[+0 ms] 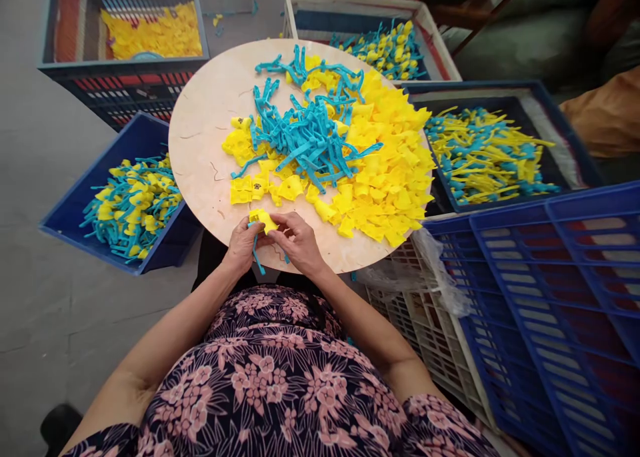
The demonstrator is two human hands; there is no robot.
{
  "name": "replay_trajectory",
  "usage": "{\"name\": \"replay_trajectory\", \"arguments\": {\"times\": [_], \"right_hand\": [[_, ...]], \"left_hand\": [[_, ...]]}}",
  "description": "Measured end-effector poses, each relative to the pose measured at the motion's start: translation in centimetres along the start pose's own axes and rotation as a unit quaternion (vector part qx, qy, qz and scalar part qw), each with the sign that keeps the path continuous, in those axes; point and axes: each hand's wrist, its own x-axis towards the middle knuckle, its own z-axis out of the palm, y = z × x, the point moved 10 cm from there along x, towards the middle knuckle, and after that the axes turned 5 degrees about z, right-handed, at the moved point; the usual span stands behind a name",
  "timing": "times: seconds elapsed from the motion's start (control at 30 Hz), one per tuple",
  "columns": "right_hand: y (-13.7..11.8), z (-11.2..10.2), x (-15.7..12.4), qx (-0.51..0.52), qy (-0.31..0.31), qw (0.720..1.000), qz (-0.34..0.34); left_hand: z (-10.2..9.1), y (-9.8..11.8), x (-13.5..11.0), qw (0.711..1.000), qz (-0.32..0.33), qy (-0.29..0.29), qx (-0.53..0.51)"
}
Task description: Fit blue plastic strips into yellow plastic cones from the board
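Note:
My left hand (243, 245) and my right hand (297, 241) meet at the near edge of a round wooden board (200, 144). Between them I hold a small yellow plastic piece (263, 220), pinched by the fingers of both hands. A thin turquoise plastic strip (256, 252) hangs down from my left hand, and its upper part is hidden by my fingers. Farther out on the board lie a tangled pile of turquoise plastic strips (305, 134) and a heap of loose yellow plastic pieces (385, 177).
Around the board stand several crates: a blue one of mixed yellow-and-turquoise parts (133, 207) at left, others (485, 154) (385, 50) at right and back, and one of yellow pieces (153, 30) at back left. A blue crate (545, 310) and white crate (430, 330) stand at near right.

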Motion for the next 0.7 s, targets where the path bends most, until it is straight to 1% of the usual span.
{"name": "replay_trajectory", "arguments": {"times": [0.2, 0.37, 0.43, 0.53, 0.7], "right_hand": [[-0.4, 0.7, -0.2, -0.062, 0.011, 0.997, -0.037], [-0.9, 1.1, -0.4, -0.125, 0.024, 0.99, -0.066], [-1.0, 1.4, -0.5, -0.154, 0.028, 0.985, -0.077], [-1.2, 2.1, -0.7, -0.21, 0.034, 0.972, -0.096], [-1.6, 2.9, -0.8, -0.323, 0.055, 0.934, -0.138]], "left_hand": [[0.0, -0.3, 0.2, 1.0, 0.017, -0.025, -0.009], [-0.7, -0.5, 0.1, 1.0, 0.015, 0.005, -0.024], [-0.4, -0.4, -0.1, 0.999, 0.002, 0.008, -0.046], [0.7, 0.1, -0.5, 0.996, -0.017, 0.004, -0.086], [2.1, 1.0, -0.9, 0.995, -0.019, -0.01, -0.095]]}}
